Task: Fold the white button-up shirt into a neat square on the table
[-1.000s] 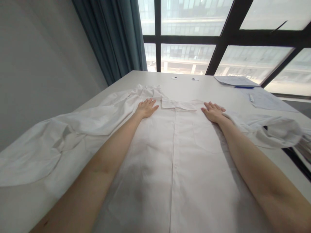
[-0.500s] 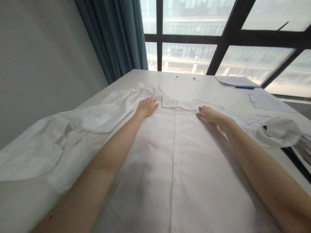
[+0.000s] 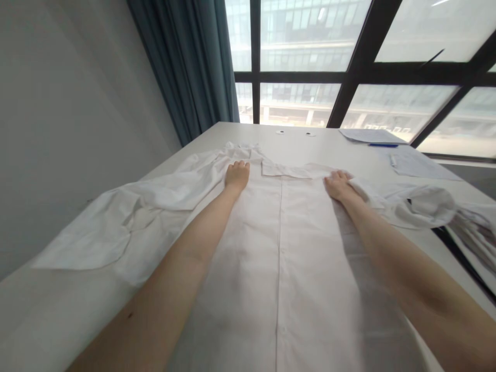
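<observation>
A white button-front shirt point(image 3: 256, 248) lies spread over the table, collar point(image 3: 289, 170) at the far end and button placket running down the middle. My left hand point(image 3: 237, 175) is closed on the cloth at the left shoulder, its fingers curled and partly hidden behind the knuckles. At the opposite shoulder, my right hand point(image 3: 338, 185) grips the fabric beside the collar, slightly blurred. The left sleeve point(image 3: 112, 222) stretches out crumpled toward the table's left side. Past my right hand, the right sleeve point(image 3: 422, 206) is bunched up.
Sheets of paper point(image 3: 422, 164), a blue pen point(image 3: 383, 145) and a small white object point(image 3: 393, 160) lie at the far right of the white table point(image 3: 321, 147). Folded cloth point(image 3: 475, 232) sits at the right edge. Beyond are a blue curtain point(image 3: 189, 67) and windows.
My right hand has moved right, away from the collar, to the shoulder. My left hand's fingers have curled in from lying flatter. The view has tilted up slightly.
</observation>
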`<state>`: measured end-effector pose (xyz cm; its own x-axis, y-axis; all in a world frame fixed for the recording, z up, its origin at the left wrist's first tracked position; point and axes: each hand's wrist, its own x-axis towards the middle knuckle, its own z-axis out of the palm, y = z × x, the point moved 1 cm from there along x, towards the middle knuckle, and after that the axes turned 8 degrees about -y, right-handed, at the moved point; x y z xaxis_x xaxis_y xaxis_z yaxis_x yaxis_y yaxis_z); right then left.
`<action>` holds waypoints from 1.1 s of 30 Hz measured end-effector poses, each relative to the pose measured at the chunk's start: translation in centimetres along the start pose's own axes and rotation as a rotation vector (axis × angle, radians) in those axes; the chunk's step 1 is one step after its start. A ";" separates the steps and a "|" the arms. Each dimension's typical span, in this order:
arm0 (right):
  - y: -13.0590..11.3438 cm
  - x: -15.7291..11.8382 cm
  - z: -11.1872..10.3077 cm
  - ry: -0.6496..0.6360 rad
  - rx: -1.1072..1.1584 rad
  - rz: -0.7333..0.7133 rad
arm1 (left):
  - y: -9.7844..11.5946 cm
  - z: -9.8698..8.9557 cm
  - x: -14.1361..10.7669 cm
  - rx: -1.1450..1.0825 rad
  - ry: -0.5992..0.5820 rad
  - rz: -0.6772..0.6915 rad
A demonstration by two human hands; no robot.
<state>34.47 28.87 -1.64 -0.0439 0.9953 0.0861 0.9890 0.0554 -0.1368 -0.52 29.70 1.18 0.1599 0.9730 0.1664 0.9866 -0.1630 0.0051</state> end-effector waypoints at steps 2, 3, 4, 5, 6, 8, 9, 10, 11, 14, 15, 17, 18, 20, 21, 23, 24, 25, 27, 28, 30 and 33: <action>-1.3 -1.4 -0.4 0.011 -0.020 0.005 | 1.0 -0.8 -0.7 0.006 0.006 0.028; -2.1 -2.2 -0.4 0.004 -0.031 -0.004 | 1.7 -1.1 -1.3 0.004 0.009 0.046; -3.0 -3.2 -0.4 -0.009 -0.040 -0.035 | 2.5 -1.4 -2.0 0.000 0.010 0.068; -3.9 -4.2 -0.2 -0.029 -0.046 -0.073 | 3.3 -1.4 -2.9 -0.007 0.006 0.093; -4.7 -5.1 0.0 -0.054 -0.051 -0.112 | 4.1 -1.4 -3.8 -0.015 -0.008 0.124; -5.9 -6.8 0.6 -0.101 -0.060 -0.166 | 5.3 -0.9 -5.9 -0.033 -0.069 0.196; -6.1 -7.5 0.8 -0.119 -0.064 -0.176 | 5.6 -0.5 -6.9 -0.040 -0.119 0.229; -6.1 -7.9 0.9 -0.133 -0.068 -0.175 | 5.7 -0.1 -7.6 -0.046 -0.170 0.247; -5.7 -8.2 0.9 -0.143 -0.071 -0.162 | 5.5 0.2 -8.2 -0.051 -0.217 0.258; -3.5 -8.2 0.4 -0.161 -0.078 -0.076 | 3.8 0.6 -8.6 -0.062 -0.316 0.264; -2.6 -8.0 0.1 -0.162 -0.081 -0.045 | 3.0 0.6 -8.5 -0.061 -0.336 0.259; -1.1 -7.7 -0.3 -0.160 -0.090 -0.006 | 1.2 0.4 -8.3 -0.053 -0.356 0.227; -0.6 -7.6 -0.5 -0.157 -0.094 0.002 | 0.2 0.3 -8.3 -0.045 -0.356 0.200; -0.2 -7.7 -0.9 -0.138 -0.105 0.014 | -1.4 -0.1 -8.3 -0.024 -0.340 0.138; -0.3 -7.9 -1.0 -0.121 -0.112 0.018 | -2.0 -0.3 -8.4 -0.013 -0.330 0.110; -1.1 -8.5 -1.4 -0.077 -0.125 0.019 | -2.6 -0.7 -8.6 0.006 -0.314 0.061; -1.7 -9.0 -1.6 -0.055 -0.132 0.010 | -2.4 -1.0 -8.7 0.014 -0.306 0.040; -2.5 -9.6 -1.7 -0.036 -0.137 -0.008 | -2.0 -1.3 -9.0 0.021 -0.298 0.026; -4.5 -11.3 -1.9 -0.014 -0.142 -0.081 | -0.2 -1.8 -9.9 0.027 -0.282 0.034; -5.5 -12.3 -1.9 -0.014 -0.143 -0.136 | 1.0 -2.0 -10.6 0.024 -0.277 0.065; -7.2 -14.7 -1.7 -0.040 -0.142 -0.276 | 3.5 -2.1 -12.6 0.006 -0.283 0.181; -8.3 -18.0 -1.1 -0.108 -0.101 -0.436 | 5.8 -1.8 -16.0 -0.015 -0.282 0.341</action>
<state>27.18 10.40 -1.01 -0.4682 0.8836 0.0099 0.8835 0.4683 -0.0129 2.60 12.93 0.29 0.4805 0.8695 -0.1142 0.8758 -0.4825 0.0112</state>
